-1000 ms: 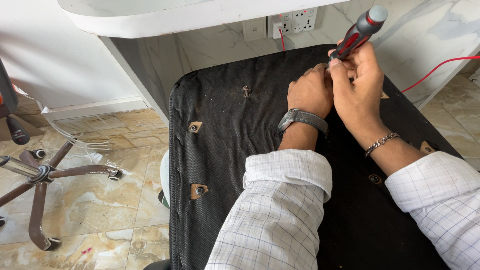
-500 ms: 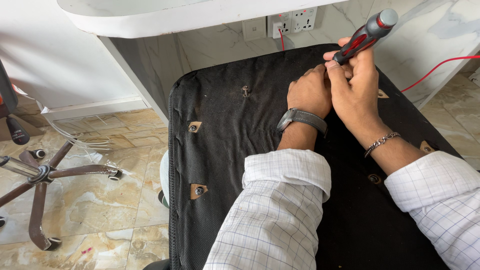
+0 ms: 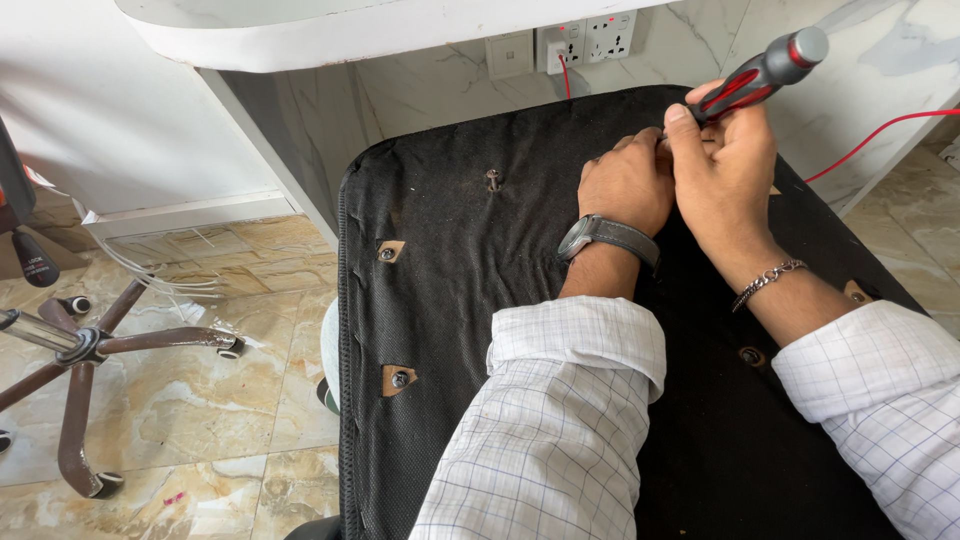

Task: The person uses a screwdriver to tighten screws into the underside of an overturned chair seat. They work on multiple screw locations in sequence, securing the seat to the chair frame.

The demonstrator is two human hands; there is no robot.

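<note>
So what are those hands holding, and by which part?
The right hand grips a red and black screwdriver by the lower part of its handle. The left hand rests closed beside it on the black seat underside; whether it holds anything cannot be told.

1. The screwdriver shaft and tip are hidden behind the right hand.
2. The left hand covers whatever its fingers pinch.
3. The chair base is cut off by the left edge.
</note>
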